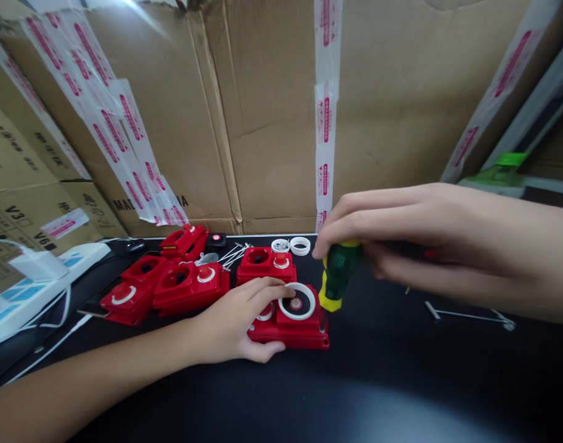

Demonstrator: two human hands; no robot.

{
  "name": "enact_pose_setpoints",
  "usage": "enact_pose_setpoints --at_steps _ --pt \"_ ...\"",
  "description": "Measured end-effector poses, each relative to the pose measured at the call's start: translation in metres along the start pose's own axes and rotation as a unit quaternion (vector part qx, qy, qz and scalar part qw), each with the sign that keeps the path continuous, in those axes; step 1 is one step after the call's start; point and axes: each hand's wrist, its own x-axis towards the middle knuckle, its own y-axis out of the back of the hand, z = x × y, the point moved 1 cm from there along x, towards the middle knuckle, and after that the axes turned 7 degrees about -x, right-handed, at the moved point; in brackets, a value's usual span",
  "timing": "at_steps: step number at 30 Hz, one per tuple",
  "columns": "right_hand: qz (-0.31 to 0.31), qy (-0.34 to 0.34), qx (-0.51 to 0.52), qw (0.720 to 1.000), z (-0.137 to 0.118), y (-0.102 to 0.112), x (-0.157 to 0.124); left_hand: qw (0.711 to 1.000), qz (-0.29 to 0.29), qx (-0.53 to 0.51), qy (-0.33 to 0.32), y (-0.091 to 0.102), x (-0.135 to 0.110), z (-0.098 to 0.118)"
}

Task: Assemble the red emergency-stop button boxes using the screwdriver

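My left hand (pixel 244 320) grips a red plastic box (pixel 293 332) on the black table, with the thumb along its near side and the fingers over its top. On top of that box is a white ring (pixel 311 304) around a dark disc with a red-and-white mark. My right hand (pixel 392 240) is closed from above on a green-and-yellow screwdriver (pixel 339 274). Its tip points down at the right end of the red box. Whether the tip touches a screw there, I cannot make out.
More red boxes (pixel 189 289) stand to the left, near thin metal rods (pixel 235 253). Two white rings (pixel 300 246) lie behind. A metal rod piece (pixel 470 314) is at right. A white power strip (pixel 82 261) runs along the left; a large cardboard box (pixel 272 154) closes off the back.
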Motion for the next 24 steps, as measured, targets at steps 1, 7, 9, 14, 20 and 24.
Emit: enact_pose_setpoints --at_steps 1,7,9,14,20,24 --pt "-0.014 0.006 0.014 1.0 0.001 0.001 0.001 1.0 0.0 0.001 0.002 0.0 0.0 0.0" --pt "-0.045 0.005 0.036 0.998 -0.001 0.006 -0.003 1.0 0.0 -0.002 0.003 0.0 0.0 0.0" --pt "-0.027 -0.009 0.005 1.0 -0.004 0.004 -0.006 1.0 -0.001 -0.001 0.005 0.0 0.0 0.0" --pt "0.016 -0.127 -0.119 0.985 -0.013 -0.007 -0.001 1.0 -0.006 0.002 0.005 0.0 -0.001 -0.001" --pt "0.068 -0.159 -0.165 0.971 -0.018 -0.015 0.011 1.0 -0.006 -0.001 0.003 0.0 -0.001 -0.001" --pt "0.07 -0.118 -0.102 0.985 -0.015 -0.013 0.007 1.0 -0.005 -0.001 0.004 -0.001 -0.001 -0.003"
